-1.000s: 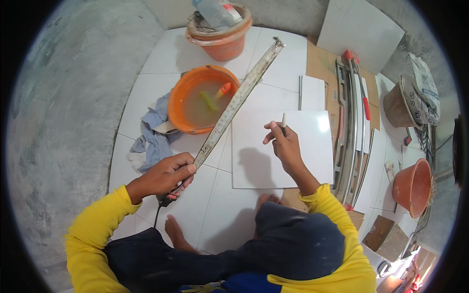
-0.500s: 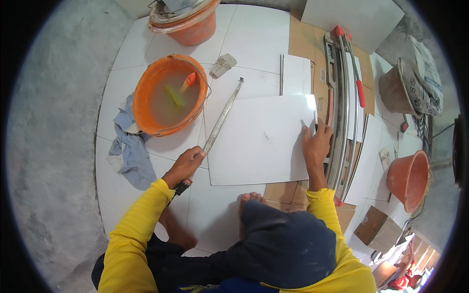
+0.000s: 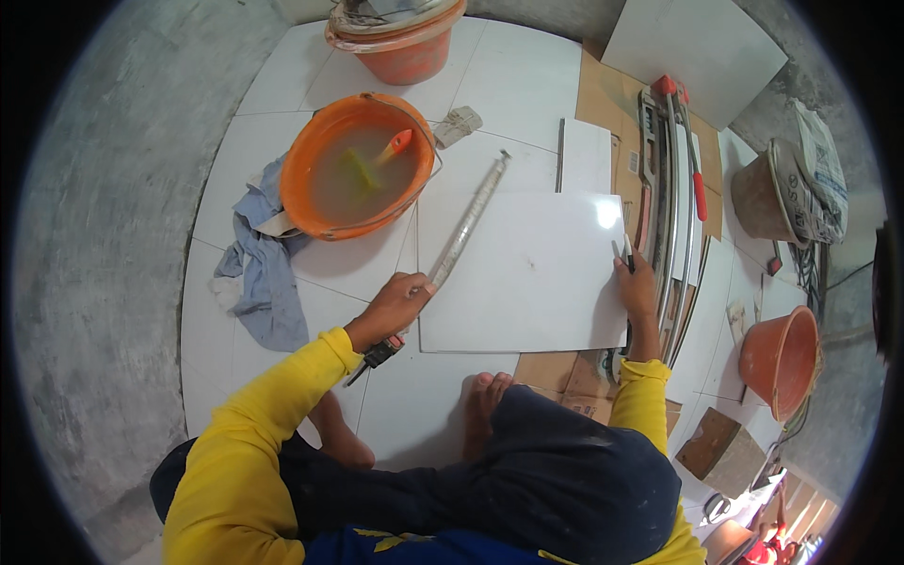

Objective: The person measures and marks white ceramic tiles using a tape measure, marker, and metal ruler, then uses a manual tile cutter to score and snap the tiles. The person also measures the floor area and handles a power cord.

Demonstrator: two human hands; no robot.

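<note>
A large white tile (image 3: 518, 301) lies flat in front of me. My left hand (image 3: 400, 306), at its left edge, is closed on a tape measure (image 3: 468, 222). The pulled-out blade slants up and away across the tile's left part, its hooked tip past the far edge. A dark case with some red (image 3: 383, 351) shows below that hand. At the tile's right edge, my right hand (image 3: 637, 285) is closed around a slim dark pen (image 3: 629, 247), held nearly upright near the surface. The fingertips under the pen are partly hidden.
An orange bucket (image 3: 299, 193) of murky water, with a brush in it, stands left beside a blue-grey cloth (image 3: 268, 292). A long tile cutter (image 3: 664, 217) lies on cardboard (image 3: 598, 85) to the right. Another tub (image 3: 774, 367) sits farther right.
The view has shifted, so most things sit differently in the picture. The tape's blade now overlaps the tile's left part. My right hand has drawn slightly nearer along the tile's right edge.
</note>
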